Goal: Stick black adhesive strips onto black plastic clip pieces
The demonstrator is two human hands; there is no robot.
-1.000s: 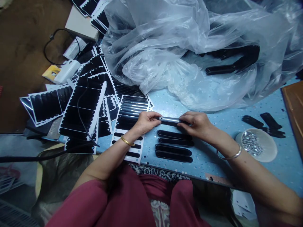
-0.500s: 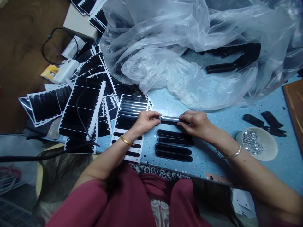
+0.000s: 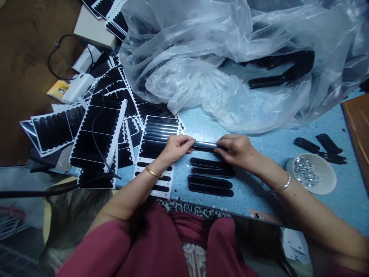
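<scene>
Between my two hands lies a narrow black strip [image 3: 205,146] with rounded ends, just above the table surface or on it; I cannot tell which. My left hand [image 3: 179,147] pinches its left end with thumb and forefinger. At the right end, the fingers of my right hand [image 3: 236,149] are closed on the same strip. Several similar black strips [image 3: 211,185] lie in a loose column below it. Beside my left wrist is a sheet of black stickers [image 3: 157,148], its lower part showing white backing between the remaining ones.
A round white tub [image 3: 327,175] of small shiny metal parts stands at the right, near loose black pieces [image 3: 330,144]. A large clear plastic bag [image 3: 201,77] with black parts covers the back. More sticker sheets [image 3: 98,130], a cable and a white box [image 3: 93,29] crowd the left.
The small shiny spot at the strip's left end no longer shows; my left fingertips now cover that end. The view has shifted slightly, and both hands stay nearly in place.
</scene>
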